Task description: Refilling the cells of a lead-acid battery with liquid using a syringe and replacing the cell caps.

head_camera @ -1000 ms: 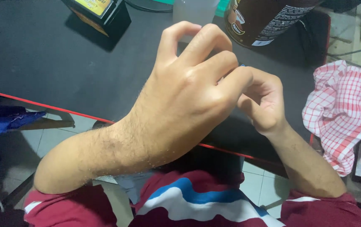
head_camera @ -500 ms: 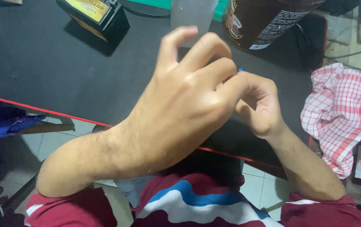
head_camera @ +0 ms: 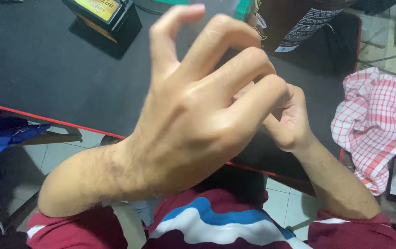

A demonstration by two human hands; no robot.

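Since half a second ago the left hand (head_camera: pixel 198 120) has risen closer to the camera and now fills the middle of the view, its back turned up and slightly blurred. Its fingers (head_camera: pixel 248 60) are spread and curled like a claw, closed on nothing that shows. Behind them the right hand (head_camera: pixel 287 122) sits curled with its fingertips drawn in toward the left hand's; whether it pinches something small there I cannot tell, since the left fingers cover that spot. Both hands hang above the black desk mat (head_camera: pixel 36 69) with its red edge. Farther out, a black and yellow box (head_camera: pixel 103 16) lies at the top left, a dark jar (head_camera: pixel 299 20) stands at the top, and a red checked cloth (head_camera: pixel 375 122) is crumpled to the right.
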